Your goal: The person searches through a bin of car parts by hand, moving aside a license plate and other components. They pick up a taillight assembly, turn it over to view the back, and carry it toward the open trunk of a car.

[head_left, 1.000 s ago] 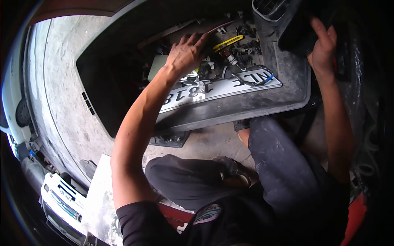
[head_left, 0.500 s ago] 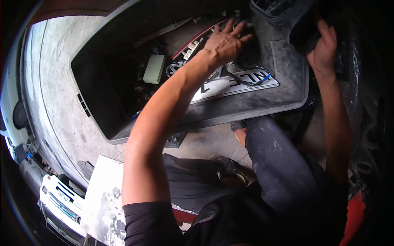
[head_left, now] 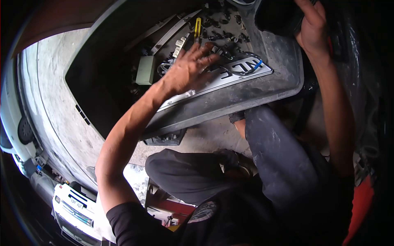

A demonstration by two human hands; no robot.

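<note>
My left hand (head_left: 191, 67) hovers over a large black plastic tray (head_left: 283, 88), its fingers spread and holding nothing; it is slightly blurred. Beneath and beside it lies a white licence plate (head_left: 264, 71) with black characters, partly covered by the hand. A black cable with a blue piece (head_left: 257, 64) rests on the plate. Just beyond the fingertips is a yellow tool (head_left: 198, 26), which looks like a box cutter. At the upper right, my right hand (head_left: 314, 30) grips the edge of a black part (head_left: 277, 18), whose kind is too dark to make out.
In the tray are a pale green box (head_left: 145, 69), a long pale strip (head_left: 174, 32), a white connector strip (head_left: 179, 46) and several small black pieces (head_left: 223, 35). My knees and dark trousers (head_left: 283, 151) are below the tray. A white toy-like vehicle front (head_left: 76, 209) shows at lower left.
My left hand has moved left and toward me, uncovering the yellow tool and small black pieces. A red-edged strip is no longer visible. My right hand and the black part shifted up and left.
</note>
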